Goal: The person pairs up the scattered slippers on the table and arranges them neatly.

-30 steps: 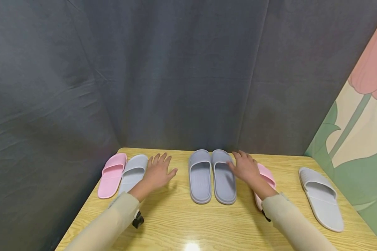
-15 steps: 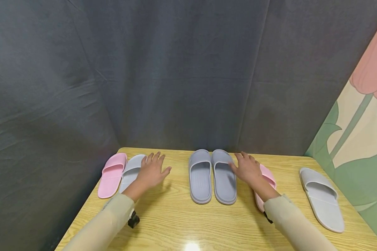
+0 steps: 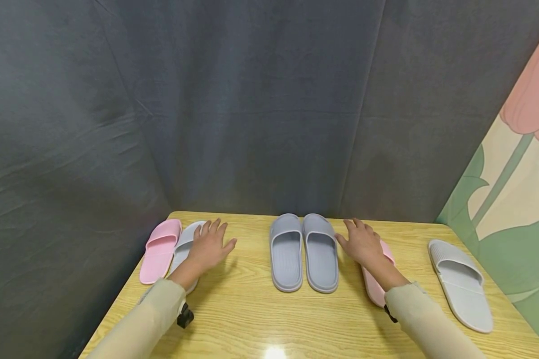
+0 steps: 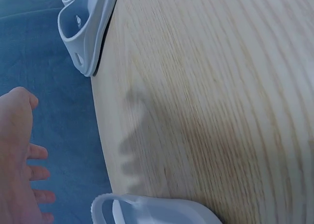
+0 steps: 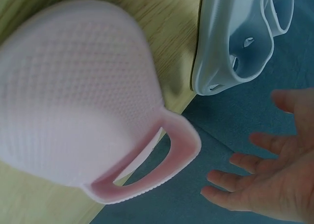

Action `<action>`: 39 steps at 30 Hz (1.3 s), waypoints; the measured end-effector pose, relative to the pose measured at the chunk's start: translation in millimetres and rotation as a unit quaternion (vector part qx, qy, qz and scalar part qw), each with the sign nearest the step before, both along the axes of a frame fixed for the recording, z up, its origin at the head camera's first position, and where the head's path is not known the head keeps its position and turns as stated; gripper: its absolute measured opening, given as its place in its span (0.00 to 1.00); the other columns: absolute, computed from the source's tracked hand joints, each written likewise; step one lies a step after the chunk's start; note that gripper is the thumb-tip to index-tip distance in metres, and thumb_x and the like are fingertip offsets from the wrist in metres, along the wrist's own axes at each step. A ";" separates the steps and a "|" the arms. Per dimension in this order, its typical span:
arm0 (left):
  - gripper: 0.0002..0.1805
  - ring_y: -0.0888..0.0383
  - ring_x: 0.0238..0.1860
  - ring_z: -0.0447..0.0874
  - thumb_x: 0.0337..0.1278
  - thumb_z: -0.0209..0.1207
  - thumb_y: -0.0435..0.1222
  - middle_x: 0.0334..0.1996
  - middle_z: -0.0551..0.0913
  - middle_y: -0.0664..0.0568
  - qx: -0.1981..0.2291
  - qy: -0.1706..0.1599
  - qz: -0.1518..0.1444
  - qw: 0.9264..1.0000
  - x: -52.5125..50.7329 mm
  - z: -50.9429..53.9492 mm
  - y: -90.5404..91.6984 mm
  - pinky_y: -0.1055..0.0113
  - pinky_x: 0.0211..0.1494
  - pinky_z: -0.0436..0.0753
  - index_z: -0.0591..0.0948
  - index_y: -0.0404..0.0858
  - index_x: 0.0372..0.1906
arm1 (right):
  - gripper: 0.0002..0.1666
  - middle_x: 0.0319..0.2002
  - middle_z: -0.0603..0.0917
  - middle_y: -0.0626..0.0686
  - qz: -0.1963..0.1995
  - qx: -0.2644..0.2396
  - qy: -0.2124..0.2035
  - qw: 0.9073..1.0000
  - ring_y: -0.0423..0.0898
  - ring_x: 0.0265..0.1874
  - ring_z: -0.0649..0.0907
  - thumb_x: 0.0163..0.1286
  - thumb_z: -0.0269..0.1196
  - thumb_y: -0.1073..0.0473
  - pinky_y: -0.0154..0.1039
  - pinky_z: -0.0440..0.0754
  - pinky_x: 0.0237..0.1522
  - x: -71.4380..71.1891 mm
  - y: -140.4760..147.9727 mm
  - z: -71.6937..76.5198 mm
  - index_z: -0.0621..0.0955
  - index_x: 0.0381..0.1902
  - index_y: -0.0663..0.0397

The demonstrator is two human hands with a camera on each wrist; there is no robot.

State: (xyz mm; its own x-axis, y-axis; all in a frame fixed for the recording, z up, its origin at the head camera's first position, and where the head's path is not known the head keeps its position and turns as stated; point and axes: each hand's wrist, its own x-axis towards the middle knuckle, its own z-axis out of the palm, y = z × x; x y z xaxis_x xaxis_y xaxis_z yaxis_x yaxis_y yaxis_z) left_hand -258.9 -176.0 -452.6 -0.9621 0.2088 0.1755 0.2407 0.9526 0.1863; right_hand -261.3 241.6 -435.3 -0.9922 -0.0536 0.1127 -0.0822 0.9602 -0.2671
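My left hand (image 3: 207, 249) hovers with spread fingers over the light grey slipper (image 3: 179, 254), partly covering it; a pink slipper (image 3: 160, 252) lies just left of that one. Two grey-purple slippers, the left (image 3: 286, 254) and the right (image 3: 321, 255), stand side by side mid-table, toes toward the curtain. To their right my right hand (image 3: 360, 243), fingers apart, is above another pink slipper (image 3: 375, 285), hiding much of it. In the right wrist view that pink slipper (image 5: 78, 96) fills the left side, and the hand (image 5: 274, 175) holds nothing. The left wrist view shows the left hand (image 4: 17, 160) without anything in it.
A light grey slipper (image 3: 461, 286) lies slanted near the right side of the wooden table (image 3: 242, 324). A dark curtain (image 3: 260, 109) stands behind and left. A flower-painted panel (image 3: 512, 214) borders the right.
My left hand has moved left, further over the light grey slipper. My right hand has shifted right, away from the grey-purple pair. The slippers have stayed in place.
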 end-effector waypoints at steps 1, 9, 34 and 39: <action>0.38 0.34 0.75 0.56 0.72 0.48 0.59 0.75 0.63 0.38 -0.001 0.002 0.000 1.000 0.1 -0.2 -1.3 0.33 0.73 0.52 0.68 0.36 0.74 | 0.38 0.71 0.63 0.75 0.000 0.000 -0.001 1.000 0.78 0.67 0.65 0.75 0.57 0.44 0.74 0.64 0.62 0.2 1.1 -0.1 0.68 0.72 0.65; 0.38 0.34 0.75 0.57 0.72 0.47 0.59 0.74 0.64 0.37 -0.009 0.006 0.015 1.000 2.9 3.7 -12.0 0.33 0.73 0.52 0.68 0.35 0.73 | 0.38 0.71 0.63 0.75 -0.006 -0.004 0.001 1.000 0.79 0.66 0.65 0.75 0.57 0.45 0.75 0.64 0.61 3.7 8.6 -2.5 0.68 0.71 0.66; 0.38 0.32 0.73 0.58 0.72 0.50 0.56 0.72 0.65 0.32 0.015 0.030 0.051 0.998 -0.9 2.4 -54.5 0.32 0.71 0.51 0.68 0.31 0.72 | 0.39 0.70 0.62 0.77 -0.023 -0.005 -0.018 1.000 0.80 0.66 0.63 0.75 0.56 0.44 0.77 0.64 0.60 7.3 27.8 -6.6 0.67 0.72 0.67; 0.37 0.32 0.72 0.58 0.72 0.50 0.55 0.72 0.64 0.31 0.023 0.034 0.066 0.997 -2.6 3.4 -64.1 0.32 0.71 0.51 0.69 0.30 0.71 | 0.40 0.71 0.60 0.77 -0.026 -0.004 -0.026 0.999 0.80 0.66 0.62 0.76 0.55 0.43 0.76 0.63 0.61 7.1 31.5 -8.4 0.66 0.73 0.66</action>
State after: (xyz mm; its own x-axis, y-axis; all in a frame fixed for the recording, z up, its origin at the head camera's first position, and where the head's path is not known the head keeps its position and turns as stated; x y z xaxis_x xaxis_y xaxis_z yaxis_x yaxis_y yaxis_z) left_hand -261.5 -240.1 -449.2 -0.9663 0.0708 0.2475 0.1268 0.9675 0.2186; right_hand -254.3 273.1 -443.7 -0.9981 -0.0007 0.0610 -0.0176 0.9604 -0.2782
